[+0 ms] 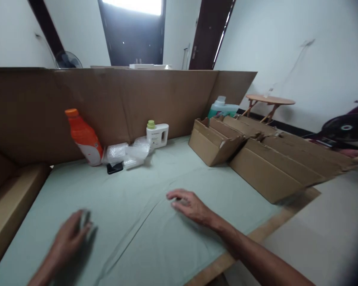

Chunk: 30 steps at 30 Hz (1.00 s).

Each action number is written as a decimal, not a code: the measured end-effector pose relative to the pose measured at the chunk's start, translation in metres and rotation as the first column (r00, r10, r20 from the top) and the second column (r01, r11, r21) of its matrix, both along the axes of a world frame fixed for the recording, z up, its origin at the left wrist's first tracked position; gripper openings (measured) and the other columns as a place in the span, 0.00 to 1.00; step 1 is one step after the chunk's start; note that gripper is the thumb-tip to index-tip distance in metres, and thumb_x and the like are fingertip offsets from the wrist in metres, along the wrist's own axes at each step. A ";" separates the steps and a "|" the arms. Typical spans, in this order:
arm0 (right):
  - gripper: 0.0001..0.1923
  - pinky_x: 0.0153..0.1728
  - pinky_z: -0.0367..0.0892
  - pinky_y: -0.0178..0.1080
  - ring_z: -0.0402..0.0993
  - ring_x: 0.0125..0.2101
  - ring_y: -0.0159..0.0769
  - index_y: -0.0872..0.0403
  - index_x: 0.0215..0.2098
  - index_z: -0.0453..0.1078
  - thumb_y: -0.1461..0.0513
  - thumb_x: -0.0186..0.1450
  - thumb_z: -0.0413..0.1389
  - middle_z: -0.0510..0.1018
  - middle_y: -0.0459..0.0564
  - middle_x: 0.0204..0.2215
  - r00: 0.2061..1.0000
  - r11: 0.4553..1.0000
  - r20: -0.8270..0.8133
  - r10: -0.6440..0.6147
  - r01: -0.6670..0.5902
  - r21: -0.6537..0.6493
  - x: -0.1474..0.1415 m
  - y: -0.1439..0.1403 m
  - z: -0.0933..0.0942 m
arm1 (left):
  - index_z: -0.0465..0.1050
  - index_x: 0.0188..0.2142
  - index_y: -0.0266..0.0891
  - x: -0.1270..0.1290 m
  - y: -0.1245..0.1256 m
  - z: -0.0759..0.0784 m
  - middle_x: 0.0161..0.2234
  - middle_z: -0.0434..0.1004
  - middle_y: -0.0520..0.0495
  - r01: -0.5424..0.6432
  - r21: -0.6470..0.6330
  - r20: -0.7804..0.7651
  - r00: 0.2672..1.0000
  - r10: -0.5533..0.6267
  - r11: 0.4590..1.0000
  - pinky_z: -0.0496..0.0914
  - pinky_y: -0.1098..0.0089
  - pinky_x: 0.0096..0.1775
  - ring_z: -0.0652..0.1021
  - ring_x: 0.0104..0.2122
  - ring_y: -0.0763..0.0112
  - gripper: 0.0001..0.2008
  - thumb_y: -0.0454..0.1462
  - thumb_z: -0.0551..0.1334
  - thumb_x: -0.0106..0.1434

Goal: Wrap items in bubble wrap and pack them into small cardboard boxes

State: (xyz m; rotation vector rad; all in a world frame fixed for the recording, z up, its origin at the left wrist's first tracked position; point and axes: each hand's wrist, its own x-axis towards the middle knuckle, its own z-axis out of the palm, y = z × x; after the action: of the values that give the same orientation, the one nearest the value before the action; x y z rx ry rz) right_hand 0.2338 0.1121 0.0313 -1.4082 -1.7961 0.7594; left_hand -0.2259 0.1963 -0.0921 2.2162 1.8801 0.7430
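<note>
My left hand [69, 235] hovers over the near left of the pale green table cover [131, 222]. It is smeared by motion, but the thumb and fingers look apart and I make out nothing held. My right hand [190, 204] is above the middle of the cover, its fingers bent and a gap between thumb and forefinger, with nothing in it. Beyond the hands lie crumpled bubble wrap [131, 154] and a black phone [115, 168]. An orange bottle [86, 139] leans by the wrap on the left; a white jug with a green cap [158, 135] stands on its right.
Several open cardboard boxes [265, 167] fill the right side, with a teal liquid bottle [222, 107] behind them. A tall cardboard panel [167, 93] borders the back. Another cardboard piece [14, 202] runs along the left edge. Part of a person's arm [356, 155] shows at far right.
</note>
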 end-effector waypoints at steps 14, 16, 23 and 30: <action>0.17 0.40 0.64 0.52 0.77 0.38 0.54 0.58 0.31 0.79 0.54 0.67 0.56 0.81 0.64 0.28 0.560 0.843 0.629 -0.539 0.356 0.404 0.211 0.117 0.094 | 0.69 0.63 0.45 0.174 -0.150 0.009 0.67 0.64 0.38 0.274 0.099 0.042 0.959 -0.279 0.957 0.68 0.43 0.61 0.66 0.66 0.49 0.22 0.40 0.57 0.71; 0.13 0.39 0.65 0.50 0.77 0.35 0.51 0.55 0.30 0.80 0.56 0.65 0.56 0.81 0.59 0.26 0.596 0.874 0.643 -0.481 0.262 0.411 0.206 0.105 0.084 | 0.71 0.61 0.43 0.170 -0.149 0.012 0.66 0.66 0.37 0.207 0.083 0.147 0.965 -0.218 0.975 0.70 0.45 0.59 0.68 0.65 0.49 0.21 0.41 0.58 0.70; 0.10 0.46 0.69 0.49 0.80 0.42 0.45 0.47 0.36 0.80 0.59 0.67 0.55 0.85 0.49 0.37 0.788 0.846 0.596 -0.156 -0.206 0.492 0.149 0.001 0.079 | 0.57 0.69 0.43 0.172 -0.133 0.047 0.68 0.61 0.35 0.087 -0.024 0.418 0.906 -0.069 0.996 0.65 0.45 0.63 0.66 0.66 0.48 0.35 0.46 0.63 0.66; 0.36 0.62 0.65 0.54 0.67 0.63 0.52 0.43 0.68 0.60 0.50 0.65 0.62 0.66 0.54 0.67 0.917 0.888 0.354 -0.183 -0.001 0.461 0.134 -0.073 0.058 | 0.47 0.72 0.43 0.203 -0.127 0.051 0.71 0.53 0.33 0.189 -0.022 0.570 0.809 -0.142 0.982 0.55 0.42 0.67 0.58 0.69 0.45 0.47 0.47 0.69 0.59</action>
State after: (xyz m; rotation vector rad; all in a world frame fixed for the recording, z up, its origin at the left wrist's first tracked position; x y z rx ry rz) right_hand 0.3680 0.0390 0.0894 -1.3699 -2.0148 -0.0183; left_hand -0.0229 0.0690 -0.0412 1.7998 1.3748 1.1201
